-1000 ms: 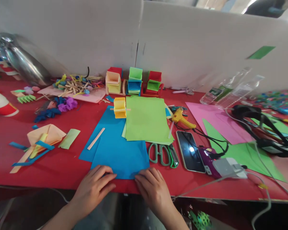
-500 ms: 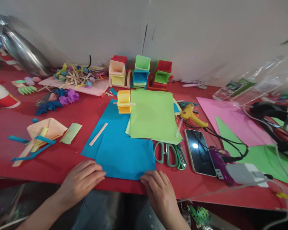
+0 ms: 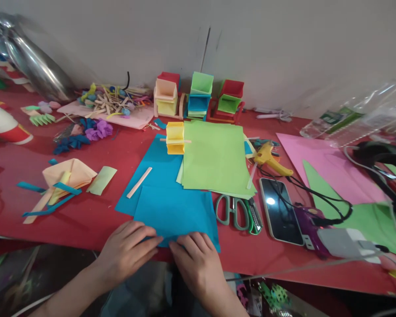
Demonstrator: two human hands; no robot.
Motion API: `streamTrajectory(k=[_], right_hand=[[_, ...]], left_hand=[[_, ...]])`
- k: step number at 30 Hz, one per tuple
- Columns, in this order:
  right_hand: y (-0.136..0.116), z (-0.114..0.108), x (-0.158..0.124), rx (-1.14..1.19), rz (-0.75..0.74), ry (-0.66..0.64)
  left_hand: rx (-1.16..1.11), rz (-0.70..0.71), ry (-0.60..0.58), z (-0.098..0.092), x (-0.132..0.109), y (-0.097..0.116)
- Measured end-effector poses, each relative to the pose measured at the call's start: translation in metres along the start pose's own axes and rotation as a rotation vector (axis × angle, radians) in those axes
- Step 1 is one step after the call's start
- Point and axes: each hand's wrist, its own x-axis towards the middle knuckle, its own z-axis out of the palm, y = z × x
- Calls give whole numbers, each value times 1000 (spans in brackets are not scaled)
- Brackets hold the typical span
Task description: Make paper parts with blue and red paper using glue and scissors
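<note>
Both hands are parked at the near edge of the front blue sheet [image 3: 178, 209], which lies by the front of the red tabletop [image 3: 95, 224]. The left hand [image 3: 132, 245] and right hand [image 3: 198, 262] each have fingers bunched together and curled, tips right at that edge; can't tell if they're actually pinching the paper or just pressing. Main worry imo: uneven pressure from one side could skew the sheet or leave a crooked crease. Sliding it could also nudge the green paper stack [image 3: 214, 154] at its far edge, or drag the second blue sheet [image 3: 160, 163] and its pale strip [image 3: 139, 182]. The scissors [image 3: 229, 213] sit just beside it, so a stray corner might snag.
</note>
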Motion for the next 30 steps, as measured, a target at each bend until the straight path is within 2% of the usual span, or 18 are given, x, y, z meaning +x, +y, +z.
streamTrajectory(k=[3,7,10,14,23,30], right_hand=[[4,-3,0,3,-3,-3],[22,-13,-13,-5,21,36],[33,-19,-21,-30,12,56],[34,-23,-22,-12,25,35],[27,-24,-18,24,283,10],[29,-24,-16,64,419,-5]], left_hand=[[3,-25,27,2,0,2],[-12,-88,31,5,-9,-4],[-44,-61,23,5,-14,-9],[-29,-36,30,1,-16,-12],[-105,-182,42,-7,-22,-18],[-83,-406,71,-7,-23,-17]])
